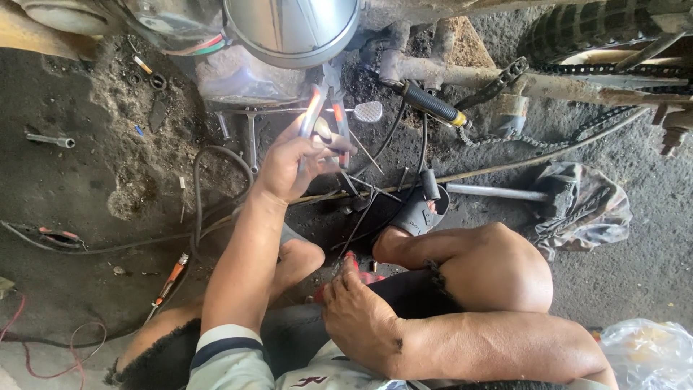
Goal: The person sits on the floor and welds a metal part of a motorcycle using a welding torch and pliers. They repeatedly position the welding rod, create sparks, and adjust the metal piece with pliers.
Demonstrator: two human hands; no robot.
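Left hand (296, 160) is up near the top middle of the oily dirt floor (79, 180), fist wrapped tight round the orange-and-grey handled pliers (325, 115). Pliers' nose points up at the underside of the motorcycle, just below the round shiny chrome cover (292, 29). What the nose bites is hidden, prob. a small pin or wire, can't tell. Right hand (357, 318) sits low by the knee, fingers curled down on something red (364, 276); whether it truly grips it isn't clear.

To do this well: keep the wrist in line w/ the pliers, squeeze steady, pull straight, no twisting. Bring the right hand up to brace the part.

Around: long steel hammer (498, 192) lies right of the sandalled foot (415, 213), black-grip footpeg (432, 105) just above it, rusty drive chain (613, 70) toward the top right edge. Orange-handled screwdriver (170, 282) lies lower left, small socket wrench (49, 137) near the left edge.
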